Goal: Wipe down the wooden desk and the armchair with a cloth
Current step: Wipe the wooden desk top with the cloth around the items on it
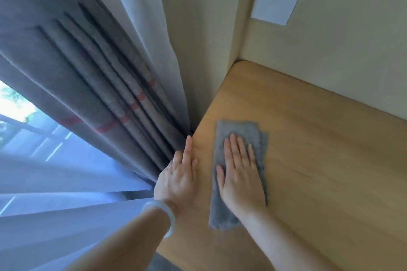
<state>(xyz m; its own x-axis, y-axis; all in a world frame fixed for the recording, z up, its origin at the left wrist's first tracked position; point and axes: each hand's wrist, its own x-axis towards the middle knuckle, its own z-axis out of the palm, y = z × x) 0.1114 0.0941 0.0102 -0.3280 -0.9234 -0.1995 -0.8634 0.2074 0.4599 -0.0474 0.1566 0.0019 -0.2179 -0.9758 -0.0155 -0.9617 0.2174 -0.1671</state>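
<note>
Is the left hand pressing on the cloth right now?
No, the left hand rests on the desk edge beside the curtain, while the right hand lies flat on the grey cloth.

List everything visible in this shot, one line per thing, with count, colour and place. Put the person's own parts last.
desk: one, light wood, lower right, set into the wall corner
cloth: one, grey, folded into a long strip, flat on the desk near its left edge
curtain: one, grey with a red stripe, pleated, left of the desk
sheer curtain: one, pale, lower left over the window
wall: cream, behind the desk
wall plate: one, white, on the wall at upper right
bracelet: one, pale, on the left wrist
left hand: one, flat along the desk's left edge beside the curtain
right hand: one, palm down, pressing on the cloth
</note>
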